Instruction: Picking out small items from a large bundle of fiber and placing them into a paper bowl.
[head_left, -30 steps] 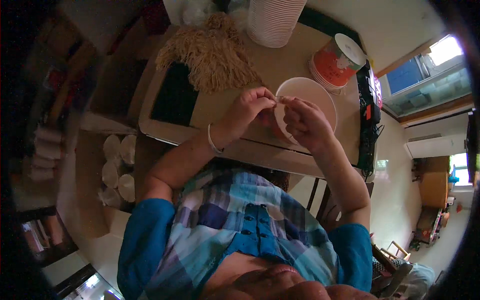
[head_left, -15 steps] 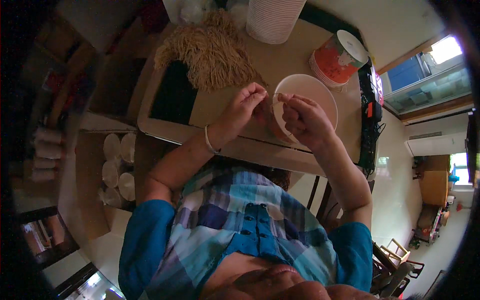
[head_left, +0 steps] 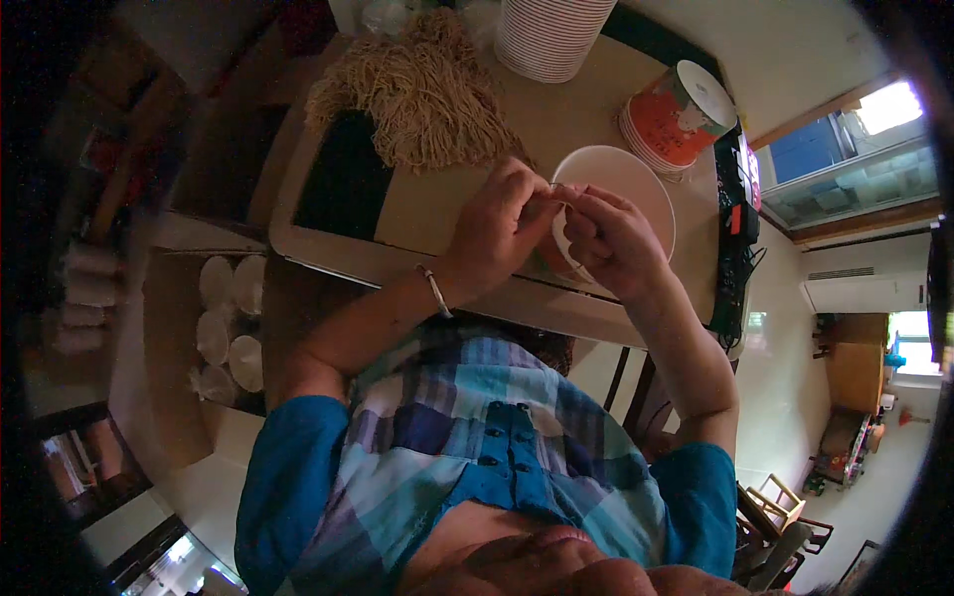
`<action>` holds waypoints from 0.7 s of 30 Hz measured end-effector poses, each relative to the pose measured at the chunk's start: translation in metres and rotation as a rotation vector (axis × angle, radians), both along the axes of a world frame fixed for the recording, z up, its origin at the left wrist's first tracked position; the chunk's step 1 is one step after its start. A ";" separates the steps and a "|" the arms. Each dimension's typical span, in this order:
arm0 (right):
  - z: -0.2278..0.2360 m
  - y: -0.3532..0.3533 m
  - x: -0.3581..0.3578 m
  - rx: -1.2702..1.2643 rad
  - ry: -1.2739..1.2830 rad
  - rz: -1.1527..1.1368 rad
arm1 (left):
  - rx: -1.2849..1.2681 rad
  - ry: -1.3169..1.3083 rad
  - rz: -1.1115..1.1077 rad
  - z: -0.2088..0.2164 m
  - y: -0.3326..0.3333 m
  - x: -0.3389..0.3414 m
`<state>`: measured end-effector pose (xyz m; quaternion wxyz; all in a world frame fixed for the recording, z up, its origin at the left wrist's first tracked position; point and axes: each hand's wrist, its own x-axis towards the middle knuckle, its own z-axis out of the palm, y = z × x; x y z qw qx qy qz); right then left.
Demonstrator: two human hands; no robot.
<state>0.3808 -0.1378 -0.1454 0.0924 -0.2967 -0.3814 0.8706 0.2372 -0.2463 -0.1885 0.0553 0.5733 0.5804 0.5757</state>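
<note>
Currently, head view: left hand (head_left: 500, 226) and right hand (head_left: 616, 240) nearly meet, fingers of both narrow, pinching a thin strand (head_left: 557, 186). Strand sits at the near-left rim of an open white paper tub (head_left: 641, 189) on the table (head_left: 556, 117). Tan twine bundle (head_left: 422, 94) lies beyond the left hand; nested tub stack (head_left: 550, 38) farther back; red printed tub (head_left: 668, 121) just beyond the open one, right side.

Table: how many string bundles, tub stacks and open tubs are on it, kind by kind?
String bundle: 1
White tub stack: 1
Red printed tub stack: 1
Open tub: 1
Total: 4
</note>
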 end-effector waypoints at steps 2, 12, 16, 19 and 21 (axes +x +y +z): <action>-0.001 0.001 0.002 -0.001 0.008 0.005 | 0.010 -0.017 -0.018 -0.003 0.001 -0.001; 0.000 0.002 0.002 0.063 -0.025 0.000 | -0.128 -0.119 -0.159 0.004 -0.007 -0.013; 0.000 0.002 0.003 0.113 -0.025 0.000 | -0.131 -0.119 -0.150 0.001 -0.005 -0.015; 0.001 0.002 0.004 0.136 -0.047 -0.006 | -0.019 -0.135 -0.137 0.003 -0.004 -0.013; 0.002 0.001 0.004 0.142 -0.050 -0.015 | -0.067 -0.130 -0.127 0.002 -0.003 -0.014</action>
